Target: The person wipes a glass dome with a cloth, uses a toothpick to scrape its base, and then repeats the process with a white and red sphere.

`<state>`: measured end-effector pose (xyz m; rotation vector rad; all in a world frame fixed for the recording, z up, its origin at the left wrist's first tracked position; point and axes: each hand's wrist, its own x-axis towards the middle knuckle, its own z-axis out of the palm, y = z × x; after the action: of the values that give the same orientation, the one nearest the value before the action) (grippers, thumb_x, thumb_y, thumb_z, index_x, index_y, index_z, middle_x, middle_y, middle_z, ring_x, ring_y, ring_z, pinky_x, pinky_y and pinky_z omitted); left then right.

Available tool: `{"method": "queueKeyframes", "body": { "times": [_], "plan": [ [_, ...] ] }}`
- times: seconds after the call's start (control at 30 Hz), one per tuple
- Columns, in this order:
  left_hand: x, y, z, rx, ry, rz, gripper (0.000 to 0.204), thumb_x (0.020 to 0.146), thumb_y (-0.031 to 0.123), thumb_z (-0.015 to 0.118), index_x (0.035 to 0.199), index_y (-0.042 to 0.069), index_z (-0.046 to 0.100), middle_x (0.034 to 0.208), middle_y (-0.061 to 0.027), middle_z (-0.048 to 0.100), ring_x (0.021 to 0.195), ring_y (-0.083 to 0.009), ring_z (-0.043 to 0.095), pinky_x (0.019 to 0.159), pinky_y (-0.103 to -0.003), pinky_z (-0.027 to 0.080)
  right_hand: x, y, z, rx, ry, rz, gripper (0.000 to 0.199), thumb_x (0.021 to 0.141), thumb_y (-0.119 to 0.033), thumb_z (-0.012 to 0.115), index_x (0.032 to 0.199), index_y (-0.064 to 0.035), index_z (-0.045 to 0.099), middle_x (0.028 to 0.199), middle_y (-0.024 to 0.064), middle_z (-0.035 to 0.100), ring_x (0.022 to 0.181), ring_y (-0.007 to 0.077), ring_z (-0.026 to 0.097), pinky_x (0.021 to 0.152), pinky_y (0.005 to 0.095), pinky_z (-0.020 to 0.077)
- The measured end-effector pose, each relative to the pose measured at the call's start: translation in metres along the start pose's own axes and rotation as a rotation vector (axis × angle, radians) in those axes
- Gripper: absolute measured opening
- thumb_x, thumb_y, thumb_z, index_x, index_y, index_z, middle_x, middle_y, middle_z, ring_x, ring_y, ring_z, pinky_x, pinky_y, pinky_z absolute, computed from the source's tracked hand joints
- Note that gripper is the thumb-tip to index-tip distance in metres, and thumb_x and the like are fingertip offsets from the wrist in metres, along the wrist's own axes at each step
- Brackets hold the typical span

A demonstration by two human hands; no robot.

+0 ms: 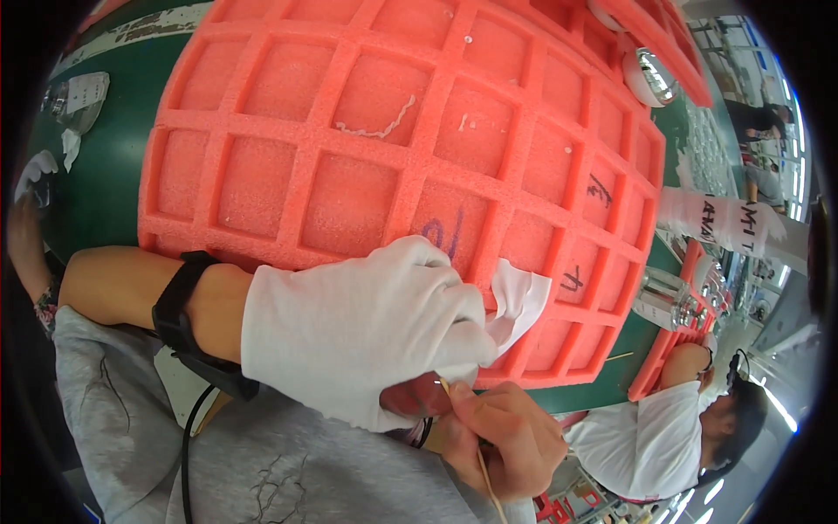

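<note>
My left hand [375,327], in a white glove, is closed around a dark reddish, glossy round piece [412,398]; most of it is hidden by the palm and fingers. A white cloth [522,301] sticks out beside its fingers, over the foam. Bare and pinching, my right hand [511,437] grips a thin wooden stick [491,489], its tip at the edge of the reddish piece. Just beyond both hands lies a large pink foam tray [310,131] with square pockets and some handwritten marks.
Under the foam is a green tabletop [105,162]. A shiny dome-shaped part [650,77] rests at the far right, near a wrapped post [724,218] and a clear glass container [665,297]. A co-worker in white [650,437] sits at right; another person's gloved hand [37,170] shows at left.
</note>
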<state>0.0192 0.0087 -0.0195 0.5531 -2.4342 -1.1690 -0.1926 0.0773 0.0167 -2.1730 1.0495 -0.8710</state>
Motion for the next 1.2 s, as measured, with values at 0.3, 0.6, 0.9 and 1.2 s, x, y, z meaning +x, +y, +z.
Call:
{"method": "queueKeyframes", "body": {
  "times": [0.3, 0.6, 0.9, 1.2],
  "plan": [
    [0.003, 0.004, -0.004, 0.007, 0.076, 0.033, 0.033, 0.071, 0.022, 0.084, 0.093, 0.015, 0.060, 0.100, -0.0027, 0.061, 0.083, -0.0218, 0.057, 0.082, -0.034, 0.040, -0.023, 0.011, 0.001, 0.407, 0.112, 0.157, 0.029, 0.072, 0.018, 0.067, 0.099, 0.0124, 0.065, 0.074, 0.0152, 0.071, 0.061, 0.0241, 0.070, 0.054, 0.0279, 0.0547],
    [0.005, -0.001, 0.000, -0.053, 0.077, 0.039, 0.039, 0.070, 0.022, 0.084, 0.100, 0.015, 0.059, 0.099, -0.0024, 0.061, 0.085, -0.0219, 0.058, 0.084, -0.035, 0.040, -0.007, 0.004, 0.000, 0.082, 0.068, -0.047, 0.012, 0.080, 0.013, 0.062, 0.091, 0.0117, 0.062, 0.067, 0.0173, 0.067, 0.053, 0.0226, 0.065, 0.049, 0.0286, 0.0508],
    [-0.001, -0.003, 0.003, -0.002, 0.044, -0.003, 0.044, 0.072, 0.021, 0.080, 0.108, 0.008, 0.058, 0.102, -0.0046, 0.064, 0.094, -0.0228, 0.062, 0.100, -0.041, 0.039, -0.016, 0.012, 0.006, 0.109, 0.128, 0.069, 0.014, 0.088, -0.004, 0.070, 0.094, 0.0064, 0.062, 0.068, 0.0139, 0.067, 0.062, 0.0229, 0.064, 0.059, 0.0333, 0.0517],
    [-0.003, -0.010, 0.002, 0.019, 0.134, 0.096, 0.034, 0.075, 0.022, 0.080, 0.098, 0.009, 0.059, 0.093, -0.0067, 0.065, 0.086, -0.0233, 0.064, 0.087, -0.038, 0.047, -0.032, 0.013, 0.024, -0.067, 0.181, 0.032, 0.052, 0.082, -0.028, 0.085, 0.116, 0.0035, 0.062, 0.121, 0.0252, 0.065, 0.105, 0.0346, 0.065, 0.088, 0.0408, 0.0566]
  ]
}}
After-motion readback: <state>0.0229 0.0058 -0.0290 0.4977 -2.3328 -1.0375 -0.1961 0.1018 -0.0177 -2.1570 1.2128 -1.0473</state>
